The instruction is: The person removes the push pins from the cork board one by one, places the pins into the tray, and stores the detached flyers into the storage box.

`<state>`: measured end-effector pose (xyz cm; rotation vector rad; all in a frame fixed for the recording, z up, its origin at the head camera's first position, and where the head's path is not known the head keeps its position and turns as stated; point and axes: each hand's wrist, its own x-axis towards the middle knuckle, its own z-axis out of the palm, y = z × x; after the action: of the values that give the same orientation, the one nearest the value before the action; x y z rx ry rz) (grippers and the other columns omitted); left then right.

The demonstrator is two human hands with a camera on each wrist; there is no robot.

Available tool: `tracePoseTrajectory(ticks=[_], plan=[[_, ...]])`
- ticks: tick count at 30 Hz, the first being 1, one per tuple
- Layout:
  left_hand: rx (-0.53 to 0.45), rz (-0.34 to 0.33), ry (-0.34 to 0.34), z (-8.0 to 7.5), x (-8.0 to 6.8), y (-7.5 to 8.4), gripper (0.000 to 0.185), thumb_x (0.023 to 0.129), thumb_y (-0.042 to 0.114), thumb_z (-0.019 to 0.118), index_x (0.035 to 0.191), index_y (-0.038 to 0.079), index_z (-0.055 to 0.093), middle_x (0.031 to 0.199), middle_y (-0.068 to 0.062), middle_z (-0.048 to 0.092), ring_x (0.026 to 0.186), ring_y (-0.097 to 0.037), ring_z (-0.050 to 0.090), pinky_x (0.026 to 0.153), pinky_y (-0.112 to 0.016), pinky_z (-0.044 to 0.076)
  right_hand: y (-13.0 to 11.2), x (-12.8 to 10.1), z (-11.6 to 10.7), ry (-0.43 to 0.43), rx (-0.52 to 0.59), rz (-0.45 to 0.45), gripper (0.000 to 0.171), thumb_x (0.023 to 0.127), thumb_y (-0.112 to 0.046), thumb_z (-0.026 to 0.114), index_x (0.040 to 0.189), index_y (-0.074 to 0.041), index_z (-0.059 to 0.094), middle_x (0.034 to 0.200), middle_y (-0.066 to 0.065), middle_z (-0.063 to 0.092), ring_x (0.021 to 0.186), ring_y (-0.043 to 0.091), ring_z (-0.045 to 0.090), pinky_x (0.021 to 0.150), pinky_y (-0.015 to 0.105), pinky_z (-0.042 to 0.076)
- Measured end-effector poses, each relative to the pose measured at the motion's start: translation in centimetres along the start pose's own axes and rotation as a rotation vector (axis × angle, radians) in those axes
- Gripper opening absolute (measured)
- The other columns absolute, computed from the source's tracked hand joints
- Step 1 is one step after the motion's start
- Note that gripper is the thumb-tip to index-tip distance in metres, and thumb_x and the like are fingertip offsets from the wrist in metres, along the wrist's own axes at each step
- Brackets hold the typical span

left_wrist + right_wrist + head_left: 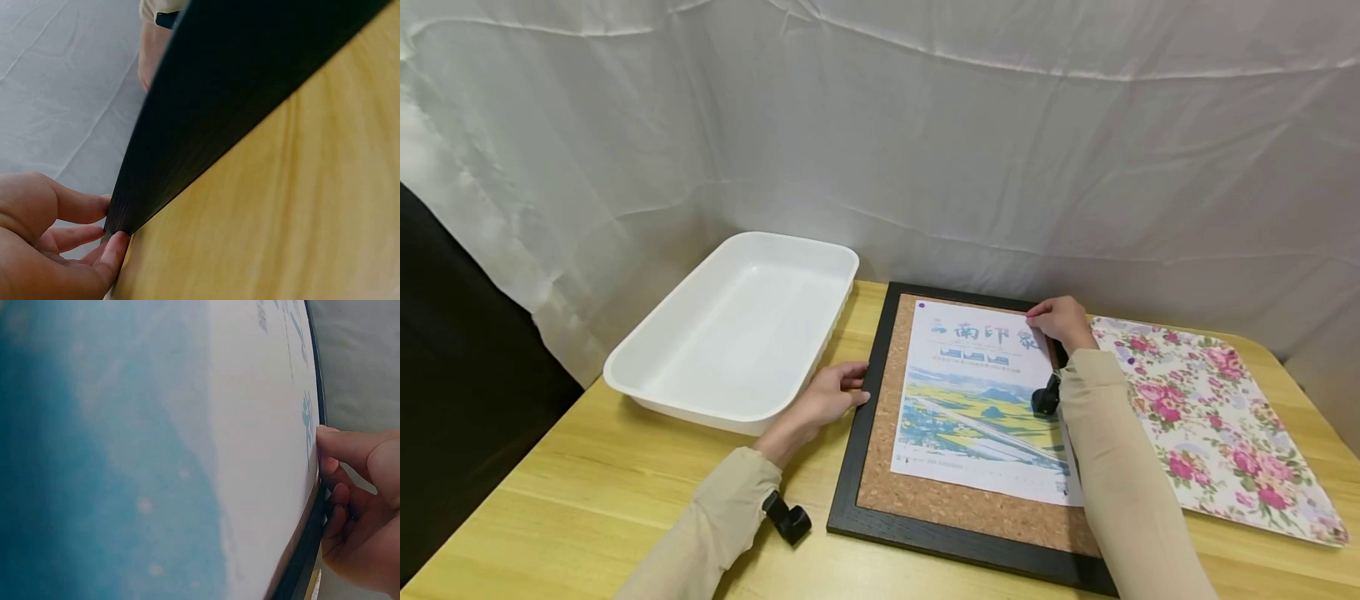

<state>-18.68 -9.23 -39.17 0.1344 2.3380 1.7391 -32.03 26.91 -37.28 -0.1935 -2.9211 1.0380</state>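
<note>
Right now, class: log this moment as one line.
left hand: touches cork board frame | right hand: presses poster corner | white tray: left of board

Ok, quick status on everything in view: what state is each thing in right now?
Cork board: flat on the table, black frame.
Poster: lying on the cork, purple pin in its top left corner.
White tray: empty, upright.
Floral sheet: flat, right of the board.
Left hand: fingers touching the frame's left edge.
Right hand: pressing the poster's top right corner.
</note>
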Motion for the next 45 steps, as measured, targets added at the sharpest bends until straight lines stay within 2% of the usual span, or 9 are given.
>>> tracePoseTrajectory(ticks=[8, 15, 19, 23, 30, 34, 39, 45], plan=[[0.004, 0.003, -0.004, 0.03, 0.20, -0.24, 0.051, 0.091, -0.007, 0.059, 0.140, -0.006, 0.045, 0.133, -0.021, 0.054, 0.118, -0.033, 0.052, 0.091, -0.039, 0.047, 0.21, -0.23, -0.25, -0.028, 0.031, -0.013, 0.019, 0.094, -0.011, 0.064, 0.102, 0.005, 0.068, 0.104, 0.023, 0.060, 0.088, 0.034, 0.054, 0.081, 0.049, 0.047], [0.002, -0.009, -0.003, 0.02, 0.08, -0.13, 0.052, 0.091, -0.007, 0.059, 0.141, -0.005, 0.044, 0.133, -0.020, 0.054, 0.119, -0.033, 0.052, 0.091, -0.038, 0.048, 0.45, -0.33, -0.52, -0.074, 0.082, -0.064, 0.024, 0.095, -0.017, 0.064, 0.106, 0.004, 0.067, 0.105, 0.021, 0.060, 0.088, 0.032, 0.053, 0.072, 0.035, 0.044], [0.008, -0.008, 0.000, -0.02, -0.06, -0.09, 0.052, 0.091, -0.007, 0.059, 0.141, -0.006, 0.045, 0.134, -0.021, 0.053, 0.119, -0.033, 0.051, 0.090, -0.037, 0.048, 0.45, -0.47, -0.46, -0.080, 0.150, -0.061, 0.026, 0.095, -0.016, 0.062, 0.108, 0.006, 0.066, 0.109, 0.022, 0.060, 0.090, 0.033, 0.054, 0.076, 0.039, 0.046], [0.009, -0.004, -0.001, 0.02, -0.03, -0.18, 0.051, 0.091, -0.007, 0.059, 0.140, -0.006, 0.045, 0.134, -0.021, 0.053, 0.119, -0.033, 0.051, 0.090, -0.037, 0.048, 0.36, -0.59, -0.29, -0.070, 0.157, -0.027, 0.026, 0.097, -0.018, 0.060, 0.109, 0.005, 0.066, 0.113, 0.022, 0.058, 0.096, 0.034, 0.052, 0.083, 0.043, 0.045], [0.007, -0.001, 0.004, 0.05, 0.04, -0.10, 0.051, 0.091, -0.007, 0.059, 0.140, -0.006, 0.046, 0.133, -0.020, 0.054, 0.118, -0.032, 0.052, 0.089, -0.037, 0.048, 0.16, -0.51, -0.09, -0.040, 0.117, -0.018, 0.027, 0.096, -0.017, 0.060, 0.108, 0.006, 0.066, 0.112, 0.024, 0.058, 0.096, 0.034, 0.052, 0.078, 0.040, 0.044], [0.006, -0.001, 0.006, 0.08, 0.04, -0.08, 0.051, 0.091, -0.008, 0.058, 0.140, -0.007, 0.045, 0.133, -0.021, 0.053, 0.118, -0.032, 0.052, 0.090, -0.037, 0.048, 0.11, -0.31, 0.03, -0.024, 0.128, -0.009, 0.026, 0.095, -0.015, 0.061, 0.107, 0.007, 0.066, 0.112, 0.024, 0.057, 0.098, 0.034, 0.051, 0.081, 0.040, 0.044], [0.001, 0.000, -0.003, 0.04, -0.06, -0.05, 0.050, 0.091, -0.007, 0.058, 0.140, -0.006, 0.045, 0.133, -0.021, 0.053, 0.119, -0.033, 0.051, 0.090, -0.038, 0.048, -0.07, -0.46, -0.08, -0.029, 0.150, 0.002, 0.026, 0.095, -0.014, 0.059, 0.108, 0.007, 0.064, 0.115, 0.024, 0.055, 0.100, 0.034, 0.050, 0.083, 0.042, 0.043], [-0.005, -0.004, -0.004, 0.06, 0.04, -0.16, 0.051, 0.091, -0.008, 0.058, 0.140, -0.006, 0.045, 0.132, -0.020, 0.054, 0.118, -0.032, 0.052, 0.090, -0.037, 0.048, -0.17, -0.87, -0.40, -0.052, 0.157, -0.038, 0.027, 0.096, -0.014, 0.057, 0.110, 0.008, 0.063, 0.115, 0.024, 0.055, 0.098, 0.033, 0.049, 0.082, 0.042, 0.043]])
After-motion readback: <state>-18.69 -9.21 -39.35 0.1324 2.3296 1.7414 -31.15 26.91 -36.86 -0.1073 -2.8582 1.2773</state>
